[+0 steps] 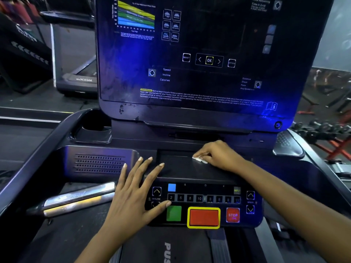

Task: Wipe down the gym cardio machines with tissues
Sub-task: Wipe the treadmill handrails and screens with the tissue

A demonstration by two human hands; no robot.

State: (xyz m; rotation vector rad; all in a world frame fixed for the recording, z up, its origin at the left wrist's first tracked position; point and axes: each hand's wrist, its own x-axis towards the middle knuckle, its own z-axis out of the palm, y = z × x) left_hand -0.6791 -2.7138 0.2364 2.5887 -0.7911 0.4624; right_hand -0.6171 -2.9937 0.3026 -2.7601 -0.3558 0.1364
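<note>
White tissue [199, 159], a small crumpled wad, peeks from under the curled fingers of the right hand [218, 155], which pinches it against the dark shelf [182, 168] of the treadmill console [106, 151]. The left hand [135, 192] lies flat, fingers spread and straight over the shelf's left edge, with the thumb tip at the corner of the green button [173, 214]. Just beside that sit a red button [203, 217] framed in yellow and a red STOP key [232, 215]. Above them the number keys [185, 197] read 2, 5, 8, 10, with INCLINE at left. The upright display panel [133, 54] shows RESET, an OK key [209, 60], Speed, Incline, Calories and a yellow WARNING label.
</note>
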